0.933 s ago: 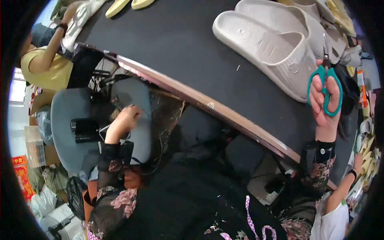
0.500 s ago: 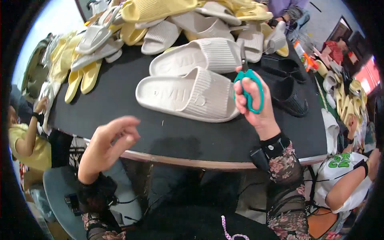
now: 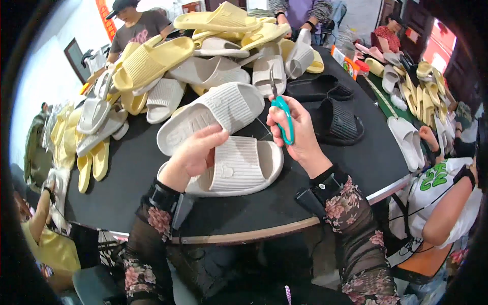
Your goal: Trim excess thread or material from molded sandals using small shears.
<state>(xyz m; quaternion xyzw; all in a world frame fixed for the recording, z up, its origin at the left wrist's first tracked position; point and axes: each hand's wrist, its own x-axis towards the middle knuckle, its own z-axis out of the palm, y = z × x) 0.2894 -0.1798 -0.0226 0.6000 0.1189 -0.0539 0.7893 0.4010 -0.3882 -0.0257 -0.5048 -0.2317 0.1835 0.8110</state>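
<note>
My right hand curls round teal-handled scissors; my left hand, grip unclear, overlaps the pale slipper beneath it.

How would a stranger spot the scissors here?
Over the black table, find the person's right hand, between two pale slippers and the black slippers. The scissors are in it, blades pointing away from the person. Their teal handles set them apart from all those slippers.

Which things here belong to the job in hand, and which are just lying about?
Likely in use:
teal-handled scissors, in the right hand's grip
nearest grey slipper, at the left hand's grip
grey slipper just behind it

Apparently lying about:
black slippers
heaped yellow slippers
</note>
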